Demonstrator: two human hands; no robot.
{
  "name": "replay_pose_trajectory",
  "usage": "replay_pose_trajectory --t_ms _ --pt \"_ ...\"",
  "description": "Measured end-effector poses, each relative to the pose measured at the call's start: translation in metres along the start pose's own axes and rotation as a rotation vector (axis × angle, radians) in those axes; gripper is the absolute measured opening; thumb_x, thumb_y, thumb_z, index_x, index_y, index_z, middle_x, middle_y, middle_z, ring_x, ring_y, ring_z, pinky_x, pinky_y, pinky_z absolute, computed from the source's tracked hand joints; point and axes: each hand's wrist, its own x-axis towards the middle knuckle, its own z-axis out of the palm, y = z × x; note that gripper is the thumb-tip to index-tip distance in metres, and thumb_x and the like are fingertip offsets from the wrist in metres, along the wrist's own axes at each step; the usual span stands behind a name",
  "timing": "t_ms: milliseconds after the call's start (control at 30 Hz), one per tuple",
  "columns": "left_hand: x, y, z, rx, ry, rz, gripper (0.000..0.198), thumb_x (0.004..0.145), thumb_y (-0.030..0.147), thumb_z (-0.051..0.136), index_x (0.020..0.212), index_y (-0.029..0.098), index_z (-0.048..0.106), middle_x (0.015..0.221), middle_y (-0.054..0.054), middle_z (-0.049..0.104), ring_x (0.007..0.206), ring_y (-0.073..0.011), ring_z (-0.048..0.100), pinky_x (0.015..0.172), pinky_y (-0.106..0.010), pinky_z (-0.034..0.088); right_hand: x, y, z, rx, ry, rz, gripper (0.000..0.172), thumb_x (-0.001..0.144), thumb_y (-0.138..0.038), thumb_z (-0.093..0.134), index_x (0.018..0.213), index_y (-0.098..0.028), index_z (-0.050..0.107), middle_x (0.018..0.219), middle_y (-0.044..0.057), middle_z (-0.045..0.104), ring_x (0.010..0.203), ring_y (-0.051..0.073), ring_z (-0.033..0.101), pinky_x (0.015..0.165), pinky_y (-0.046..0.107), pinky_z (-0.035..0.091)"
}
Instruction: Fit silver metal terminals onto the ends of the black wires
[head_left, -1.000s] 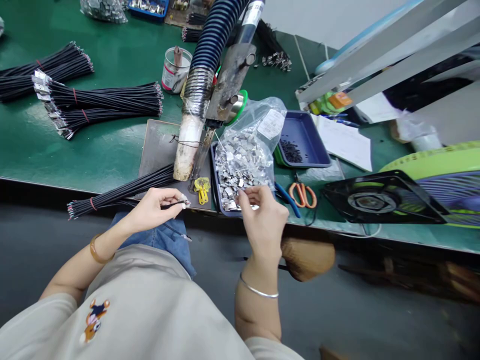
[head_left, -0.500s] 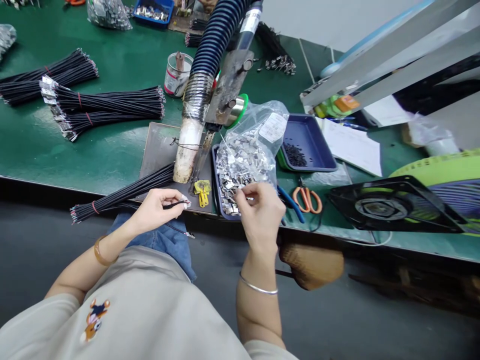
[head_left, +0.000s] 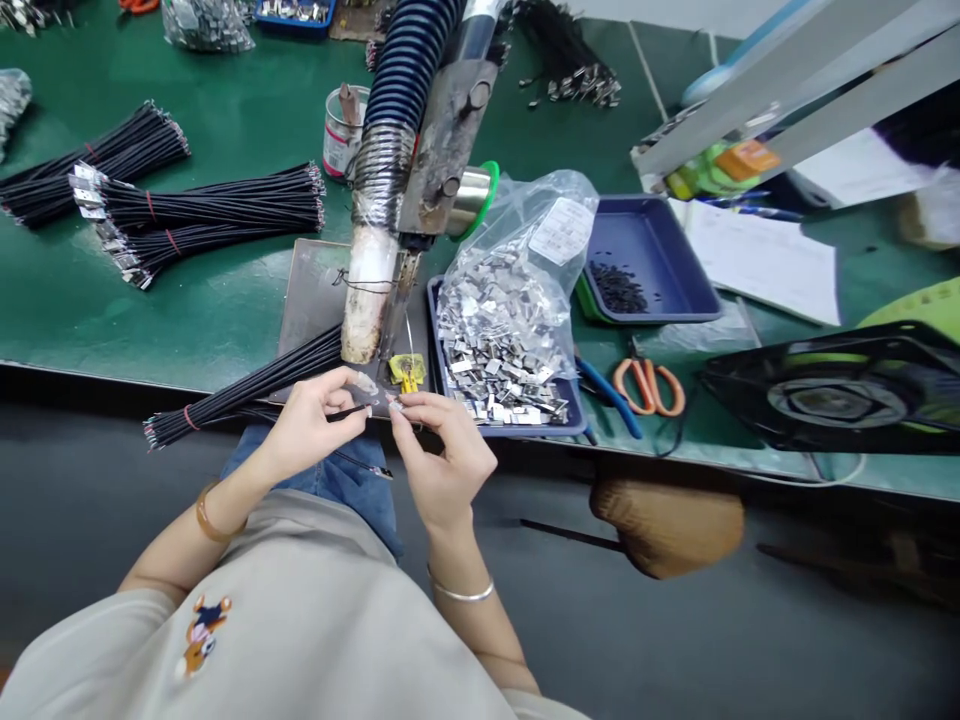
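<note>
Two hands, left hand and right hand, meet in one grip, pinching one single wire. Left of the grip: one banded bundle. Far beyond it to the left: three more bundles (their ends overlap, so the count is approximate). Just beyond the grip: one yellow clip, one corrugated hose, one tin, one solder spool. Right of the grip: two blue trays, near tray and far tray; one clear bag; one pair of orange scissors; one pair of blue-handled pliers; one fan. Behind the grip: two bracelets, one per wrist, left bracelet and right bracelet.
</note>
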Motion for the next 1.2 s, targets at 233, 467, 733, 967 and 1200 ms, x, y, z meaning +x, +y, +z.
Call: replay_pose_trajectory --t_ms 233,467,733,967,1200 --pt "-0.0005 -0.0006 0.0006 0.041 -0.019 -0.017 0.016 0.081 0.024 0.058 0.085 0.012 0.067 0.054 0.006 0.046 0.051 -0.0076 0.042 0.053 -0.02 0.036 -0.0019 -0.0004 0.002 0.066 0.024 0.028 0.013 0.09 -0.01 0.066 0.089 -0.023 0.065 0.092 0.003 0.076 0.086 0.015 0.075 0.076 0.028 0.063" --pt "0.0022 -0.002 0.001 -0.015 0.009 -0.005 0.014 0.076 0.025 0.063 0.075 0.012 0.069 0.067 -0.001 0.063 0.064 -0.0104 0.055 0.067 -0.021 0.047 -0.0016 -0.0027 0.0003 0.105 -0.036 0.038 0.013 0.09 -0.01 0.065 0.087 -0.023 0.065 0.091 0.003 0.076 0.085 0.016 0.075 0.077 0.029 0.064" --pt "0.0014 0.0005 0.0022 0.092 0.0 -0.019 0.01 0.073 0.019 0.061 0.069 0.013 0.067 0.061 0.003 0.056 0.061 -0.0094 0.048 0.062 -0.02 0.041 0.0016 -0.005 -0.0013 0.031 -0.062 -0.045 0.015 0.089 -0.008 0.065 0.087 -0.023 0.063 0.087 0.002 0.077 0.08 0.015 0.076 0.073 0.026 0.063" --pt "0.0043 0.003 -0.0015 -0.046 -0.014 -0.048 0.013 0.078 0.026 0.062 0.072 0.015 0.062 0.056 0.005 0.052 0.052 -0.0083 0.047 0.055 -0.02 0.039 0.0019 -0.0088 -0.003 -0.016 -0.098 -0.116 0.017 0.089 -0.007 0.065 0.09 -0.023 0.063 0.089 0.002 0.078 0.08 0.015 0.077 0.073 0.026 0.063" --pt "0.0063 0.0041 -0.0036 -0.233 -0.052 -0.055 0.016 0.074 0.028 0.071 0.072 0.012 0.072 0.064 -0.002 0.067 0.056 -0.01 0.054 0.058 -0.022 0.046 -0.0041 -0.003 -0.0024 0.062 0.011 0.017 0.012 0.09 -0.012 0.064 0.091 -0.024 0.065 0.093 0.003 0.078 0.086 0.017 0.077 0.075 0.03 0.064"
